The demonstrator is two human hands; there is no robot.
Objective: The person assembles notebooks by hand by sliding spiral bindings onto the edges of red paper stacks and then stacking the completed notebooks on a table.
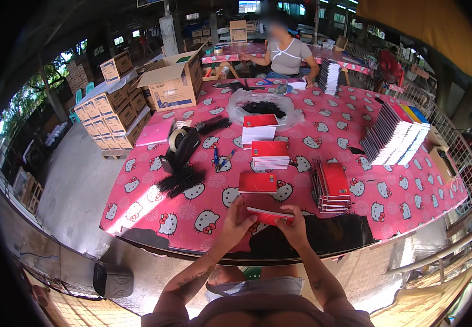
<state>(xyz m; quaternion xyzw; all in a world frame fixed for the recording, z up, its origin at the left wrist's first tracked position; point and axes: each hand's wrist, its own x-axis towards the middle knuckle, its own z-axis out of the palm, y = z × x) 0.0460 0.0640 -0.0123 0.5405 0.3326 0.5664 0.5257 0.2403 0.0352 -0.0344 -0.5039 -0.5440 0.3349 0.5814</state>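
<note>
Close to the table's front edge, a small red notebook [269, 216] is held between my two hands, its edge tilted toward me. My left hand [238, 222] grips its left end and my right hand [292, 226] its right end. Just beyond lies a red notebook pile [258, 183]. Farther back are a stack of red-covered notebooks [270, 154] and loose page blocks under a red cover [260, 128]. To the right of my hands stands a pile of spiral-bound red notebooks [333, 187]. Blue-handled pliers [224, 161] lie left of the middle stacks.
Black binding coils [181, 182] lie beside a black tape dispenser [180, 147]. A plastic bag [290, 117] holds more black coils. Tall notebook stacks [395, 133] stand at right. An open carton [176, 84] is at far left. Across the table sits another person [289, 57].
</note>
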